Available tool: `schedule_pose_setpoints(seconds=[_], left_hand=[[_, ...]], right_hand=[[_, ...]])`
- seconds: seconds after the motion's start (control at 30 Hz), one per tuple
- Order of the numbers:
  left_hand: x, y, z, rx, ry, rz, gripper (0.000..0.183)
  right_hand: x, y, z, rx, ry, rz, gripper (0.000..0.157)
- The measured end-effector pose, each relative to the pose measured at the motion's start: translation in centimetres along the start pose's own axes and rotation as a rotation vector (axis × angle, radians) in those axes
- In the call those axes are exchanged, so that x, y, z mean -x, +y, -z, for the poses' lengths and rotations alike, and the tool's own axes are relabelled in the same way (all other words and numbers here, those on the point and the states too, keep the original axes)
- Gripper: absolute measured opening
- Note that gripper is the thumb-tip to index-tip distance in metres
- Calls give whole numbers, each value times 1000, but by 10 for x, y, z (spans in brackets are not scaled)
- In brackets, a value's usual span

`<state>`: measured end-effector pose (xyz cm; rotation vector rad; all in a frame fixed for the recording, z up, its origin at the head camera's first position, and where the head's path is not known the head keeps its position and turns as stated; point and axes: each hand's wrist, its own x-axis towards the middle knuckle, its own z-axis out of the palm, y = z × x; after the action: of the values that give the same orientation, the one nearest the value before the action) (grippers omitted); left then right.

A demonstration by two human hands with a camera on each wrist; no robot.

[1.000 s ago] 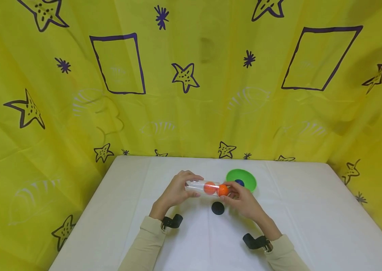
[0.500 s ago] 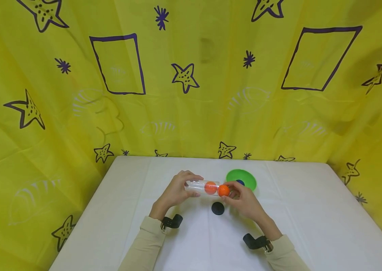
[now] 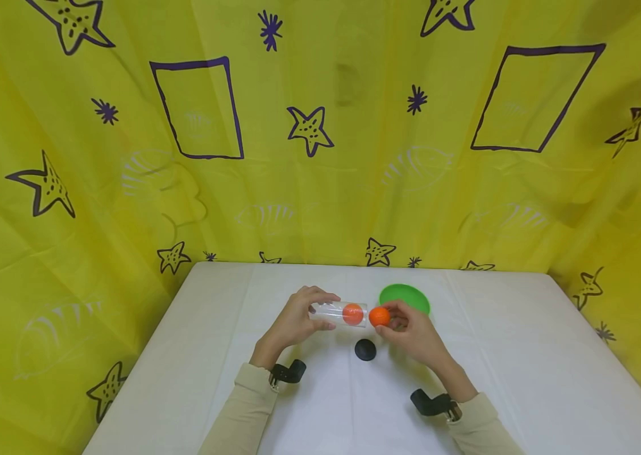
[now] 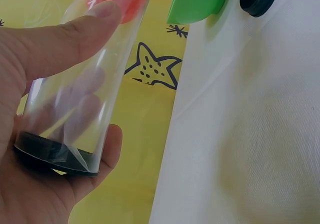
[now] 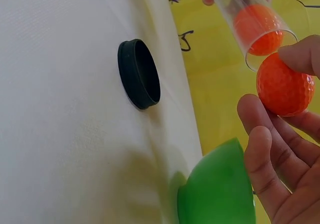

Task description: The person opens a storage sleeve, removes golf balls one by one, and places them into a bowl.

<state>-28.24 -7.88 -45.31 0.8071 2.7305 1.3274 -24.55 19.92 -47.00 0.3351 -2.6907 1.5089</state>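
- Beige sleeves come in from the near side, a black angled wrist device on each wrist.
- Black round cap lies flat on the counter, just on the person's side of the tube's open end.
- Left hand: gripping the clear plastic tube, thumb along the wall, base end in the palm.
- Tube: held crosswise above the counter, black end cap on the base, open end facing the right hand.
- One translucent-looking orange ball sits inside the tube, near the open end.
- Right hand: pinching a dimpled orange ball between thumb and fingers, just outside the tube mouth.
- Green plastic bowl on the counter beyond the right hand, partly hidden by it; can't see what's inside.
- White-covered counter runs back to a yellow curtain printed with purple starfish and frame outlines.
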Motion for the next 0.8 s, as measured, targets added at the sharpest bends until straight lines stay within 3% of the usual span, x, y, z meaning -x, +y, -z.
schedule_pose_setpoints(seconds=[0.33, 0.8], left_hand=[[1, 0, 1, 7, 10, 1, 48], [0, 0, 0, 8, 10, -3, 49]], right_hand=[[0, -2, 15, 68, 76, 30, 41], [-2, 6, 42, 136, 170, -12, 44]])
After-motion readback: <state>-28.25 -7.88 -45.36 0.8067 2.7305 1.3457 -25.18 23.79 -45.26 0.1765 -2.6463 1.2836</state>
